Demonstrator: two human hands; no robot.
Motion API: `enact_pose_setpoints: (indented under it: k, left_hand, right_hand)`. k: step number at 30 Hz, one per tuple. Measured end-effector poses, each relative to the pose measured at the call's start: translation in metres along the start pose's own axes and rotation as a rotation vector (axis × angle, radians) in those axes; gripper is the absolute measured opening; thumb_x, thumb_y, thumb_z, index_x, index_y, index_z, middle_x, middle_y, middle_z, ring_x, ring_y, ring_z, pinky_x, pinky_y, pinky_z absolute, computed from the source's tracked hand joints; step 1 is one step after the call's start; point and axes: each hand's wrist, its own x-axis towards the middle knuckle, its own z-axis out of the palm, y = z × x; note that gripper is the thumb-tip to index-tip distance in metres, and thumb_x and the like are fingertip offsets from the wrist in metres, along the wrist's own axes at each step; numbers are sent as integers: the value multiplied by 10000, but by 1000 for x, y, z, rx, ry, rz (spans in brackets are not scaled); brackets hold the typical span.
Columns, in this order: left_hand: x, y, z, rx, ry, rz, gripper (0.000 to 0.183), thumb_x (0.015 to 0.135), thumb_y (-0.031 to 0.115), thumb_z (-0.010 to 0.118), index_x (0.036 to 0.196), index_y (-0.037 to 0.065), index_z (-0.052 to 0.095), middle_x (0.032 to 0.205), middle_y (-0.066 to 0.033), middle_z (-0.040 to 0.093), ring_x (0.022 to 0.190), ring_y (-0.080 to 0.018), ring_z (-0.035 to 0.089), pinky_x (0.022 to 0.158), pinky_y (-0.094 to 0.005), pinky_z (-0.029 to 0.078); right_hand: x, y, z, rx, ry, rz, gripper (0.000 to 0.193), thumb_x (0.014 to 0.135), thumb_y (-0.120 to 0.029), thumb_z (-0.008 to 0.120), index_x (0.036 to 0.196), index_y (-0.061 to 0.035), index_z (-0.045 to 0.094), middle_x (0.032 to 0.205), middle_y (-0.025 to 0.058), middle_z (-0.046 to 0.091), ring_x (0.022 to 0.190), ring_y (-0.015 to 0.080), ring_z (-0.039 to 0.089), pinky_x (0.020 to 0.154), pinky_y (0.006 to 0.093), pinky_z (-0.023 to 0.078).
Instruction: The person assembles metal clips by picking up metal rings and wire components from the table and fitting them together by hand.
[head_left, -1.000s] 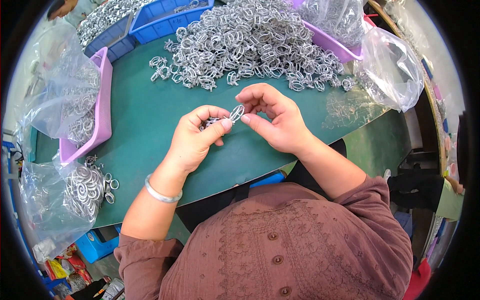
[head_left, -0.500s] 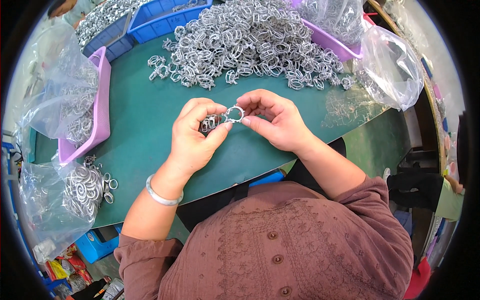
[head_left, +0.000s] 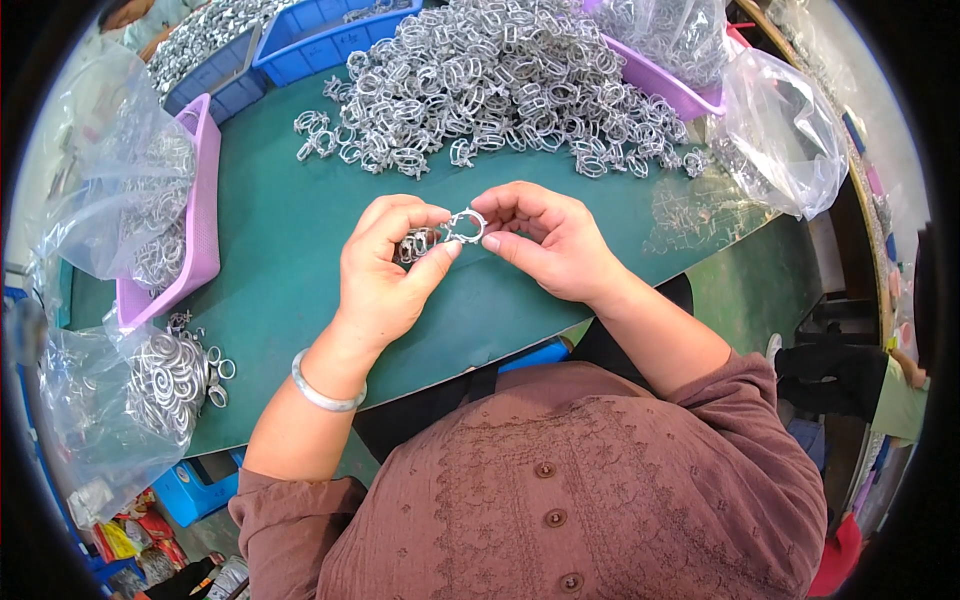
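Observation:
Between my two hands, above the green table, is a silver metal ring (head_left: 481,214) with small lugs on its left side. The thumb and forefinger of my left hand (head_left: 385,265) pinch its left side. More of these metal ring pieces (head_left: 416,245) are tucked in the curl of the same hand. My right hand (head_left: 555,245) has its thumb and forefinger closed about the ring's right edge, the other fingers curled in. Beyond both hands a big heap of similar metal rings (head_left: 500,85) spreads over the table.
A purple basket (head_left: 207,190) with bagged rings stands at the left. Nearer lies a pile of smooth rings (head_left: 165,385) in a plastic bag. Blue bins (head_left: 325,45) stand at the back left, another purple basket (head_left: 660,88) and a clear bag (head_left: 785,130) at the back right.
Both hands keep nearly the same pose; the left hand and the ring have shifted very slightly to the left.

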Motion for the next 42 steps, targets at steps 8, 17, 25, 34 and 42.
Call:
enact_pose_setpoints:
  k: [8,17,25,34,42]
  left_hand:
    - [0,-4,0,-44,-4,5,194,723,-29,643,908,4,595,903,-45,513,753,-95,507,655,-207,424]
    - [2,-3,-4,-507,-118,-472,182,800,79,626,970,20,597,861,-28,585,723,-79,543,611,-212,464]
    - [1,-3,-4,-573,-138,-509,196,829,130,606,985,14,584,860,-33,596,748,-91,556,614,-218,464]
    - [1,-6,-6,-673,-181,-576,217,866,166,559,1016,9,562,861,-24,598,746,-101,579,602,-218,469]
    - [2,-9,-9,-785,-214,-610,209,872,179,552,1007,19,559,860,-27,604,739,-109,596,591,-210,473]
  right_hand:
    - [0,1,1,-7,-2,27,250,820,9,567,1067,22,534,959,42,572,885,102,544,789,241,459]
    - [-1,-2,0,6,7,-3,224,824,7,563,1047,21,550,955,40,577,879,99,548,781,237,460]
    - [-2,-1,-1,14,-6,-5,222,829,12,550,1051,17,553,954,42,576,883,99,548,780,237,457]
    - [-2,0,-3,-35,-10,-10,211,829,-4,560,1038,19,557,944,46,579,875,97,549,772,233,458]
    - [-2,-3,-3,-42,-13,-12,208,829,-16,566,1032,24,554,935,52,588,862,97,554,769,232,460]
